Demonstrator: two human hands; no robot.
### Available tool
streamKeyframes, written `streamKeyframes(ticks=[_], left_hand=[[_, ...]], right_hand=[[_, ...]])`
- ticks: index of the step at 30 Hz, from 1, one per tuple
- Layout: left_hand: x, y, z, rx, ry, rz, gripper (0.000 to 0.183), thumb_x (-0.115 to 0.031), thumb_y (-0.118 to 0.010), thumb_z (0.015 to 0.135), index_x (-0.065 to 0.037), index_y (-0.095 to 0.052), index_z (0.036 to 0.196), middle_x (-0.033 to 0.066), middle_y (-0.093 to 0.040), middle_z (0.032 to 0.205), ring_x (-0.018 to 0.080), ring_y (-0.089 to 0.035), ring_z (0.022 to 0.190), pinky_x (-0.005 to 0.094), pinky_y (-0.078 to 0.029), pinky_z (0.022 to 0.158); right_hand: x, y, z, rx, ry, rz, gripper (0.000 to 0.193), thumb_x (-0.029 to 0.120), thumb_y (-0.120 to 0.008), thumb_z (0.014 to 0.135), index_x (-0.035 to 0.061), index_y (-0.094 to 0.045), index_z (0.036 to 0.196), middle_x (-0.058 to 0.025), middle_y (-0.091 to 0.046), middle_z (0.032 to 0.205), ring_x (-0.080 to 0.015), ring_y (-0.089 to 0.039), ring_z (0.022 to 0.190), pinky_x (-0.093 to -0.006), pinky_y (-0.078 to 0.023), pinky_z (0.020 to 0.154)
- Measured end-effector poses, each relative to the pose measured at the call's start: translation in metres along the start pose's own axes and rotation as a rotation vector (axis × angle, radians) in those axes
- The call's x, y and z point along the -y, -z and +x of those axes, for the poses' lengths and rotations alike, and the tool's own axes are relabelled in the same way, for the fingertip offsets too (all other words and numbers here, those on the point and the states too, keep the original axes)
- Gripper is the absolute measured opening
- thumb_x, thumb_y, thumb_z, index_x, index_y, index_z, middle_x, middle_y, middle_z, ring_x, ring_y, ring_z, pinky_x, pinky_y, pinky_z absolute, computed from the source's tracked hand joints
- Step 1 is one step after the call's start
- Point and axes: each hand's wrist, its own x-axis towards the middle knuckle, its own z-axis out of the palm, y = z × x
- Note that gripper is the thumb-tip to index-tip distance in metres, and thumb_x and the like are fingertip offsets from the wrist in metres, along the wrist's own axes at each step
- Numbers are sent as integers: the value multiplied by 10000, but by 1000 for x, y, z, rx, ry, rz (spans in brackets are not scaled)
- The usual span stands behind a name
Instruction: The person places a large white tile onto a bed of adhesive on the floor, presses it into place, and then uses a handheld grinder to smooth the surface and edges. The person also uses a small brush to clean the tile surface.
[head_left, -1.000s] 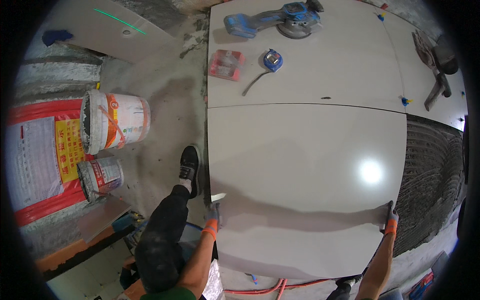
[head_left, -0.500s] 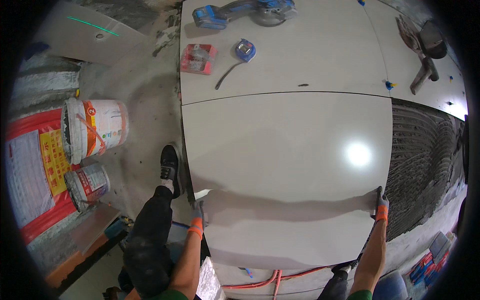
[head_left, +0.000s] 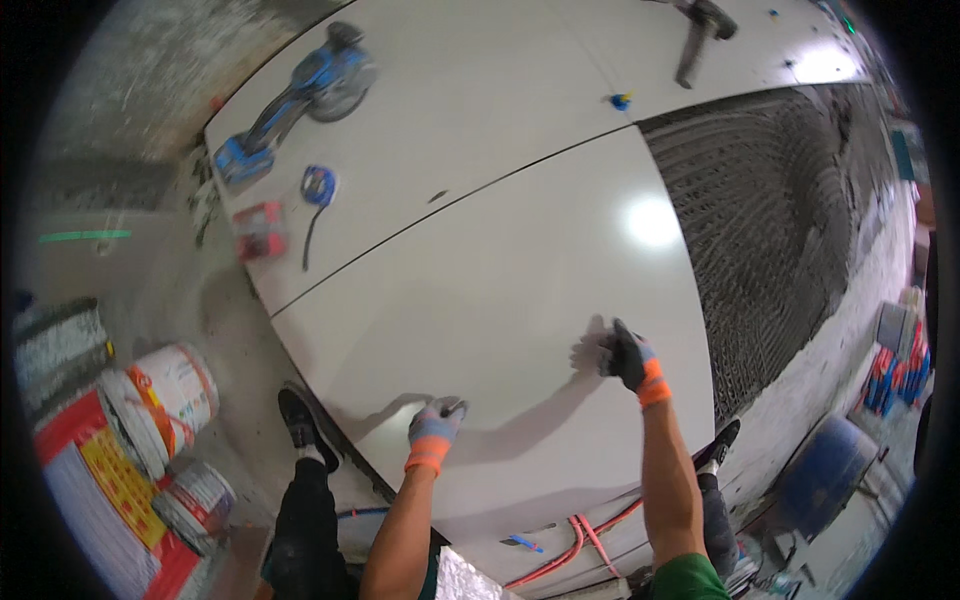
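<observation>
A large pale tile point(head_left: 500, 270) lies in front of me, its far edge along a thin dark joint with the neighbouring tile point(head_left: 470, 80). My left hand point(head_left: 437, 422), in a grey glove with an orange cuff, is over the tile's near left part. Its fingers are loosely bent, thumb apart, and nothing shows in them. Farther right, my right hand point(head_left: 628, 360) is above the tile's surface in a matching glove. Its fingers are apart and hold nothing, casting a spread shadow on the tile. Whether either hand touches the tile is hard to tell.
Combed grey mortar point(head_left: 770, 220) borders the tile on the right. A blue cordless angle grinder point(head_left: 305, 90), a tape measure point(head_left: 318, 185), a red box point(head_left: 260, 230) and a hammer point(head_left: 697, 40) lie on the far tile. Buckets point(head_left: 165, 400) stand left; red pipes point(head_left: 575, 550) run near my feet.
Both hands have let go of the tile's side edges and moved inward over its surface. The view has turned, so the tile and tools appear tilted; the tile still lies along the same joint.
</observation>
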Motion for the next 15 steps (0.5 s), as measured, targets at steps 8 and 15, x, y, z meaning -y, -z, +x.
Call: streamKeyframes(ticks=[8,15], left_hand=[[-111,-17,55,427,233,-287,208,-182,-599,858,25,-606,839,130,-633,632,240,-610,475,347,-525,458],[-123,-2,53,394,234,-400,170,-98,-588,849,22,-655,949,143,-624,629,235,-624,502,365,-531,436]], right_hand=[[9,-24,62,-204,2,83,371,356,-597,856,2,-607,747,-100,-584,604,-216,-555,443,-344,-496,419],[35,-41,61,-195,-36,-64,363,301,-645,819,-61,-653,851,-100,-654,752,-183,-608,623,-308,-511,576]])
